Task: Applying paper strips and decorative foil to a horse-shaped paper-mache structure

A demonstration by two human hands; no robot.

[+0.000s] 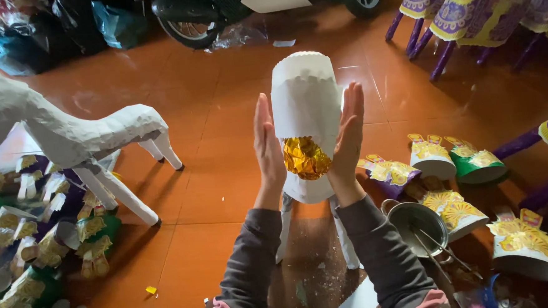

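The white paper animal body (307,102) stands upright at the centre of your view on its own thin white legs, on the orange tiled floor (219,175). A gold foil disc (306,158) sits on its near face, between your wrists. Your left hand (267,149) lies flat against its 9 o'clock side and your right hand (350,137) against its 3 o'clock side, fingers straight and together, palms pressing inward rather than curling round it.

At 9 o'clock stands a bigger bare white paper animal (79,142), its legs well apart from yours. Below it, at 8 o'clock, lies a heap of gold and green trimmed pieces (35,248). At 4 o'clock a metal pot (419,225) with sticks in it sits just beside your right sleeve, with frilled paper cones (468,162) around it. A scooter wheel (186,27) is far off at 11 o'clock.

The shell looks thin, so I judge that hard palm pressure could dent it or wrinkle the covering. The slim legs could also buckle under a downward push. A backward swing of your right elbow may tip the pot.

Open floor lies from 10 to 1 o'clock; 3 to 5 o'clock is crowded.
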